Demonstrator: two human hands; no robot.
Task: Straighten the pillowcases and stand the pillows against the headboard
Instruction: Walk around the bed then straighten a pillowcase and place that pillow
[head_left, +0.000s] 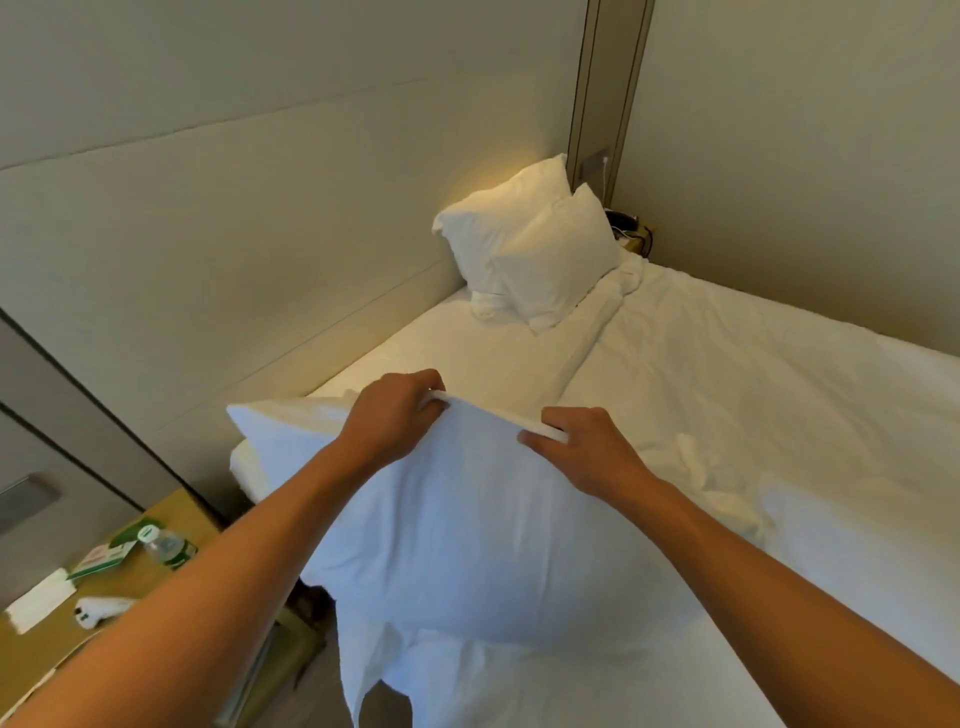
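Note:
A white pillow (467, 530) in its pillowcase lies across the near corner of the bed, with loose case fabric hanging off the bed's near edge. My left hand (389, 415) pinches the far edge of the pillowcase. My right hand (587, 447) grips the same edge a little to the right. Two more white pillows (524, 249) stand upright, one in front of the other, against the padded headboard (234, 234) at the far end of the bed.
The bed (753, 395) carries a wrinkled white sheet and duvet. A wooden nightstand (62, 639) at lower left holds a water bottle (169, 548), cards and a rolled white cloth. A wall (805, 156) runs along the bed's far right side.

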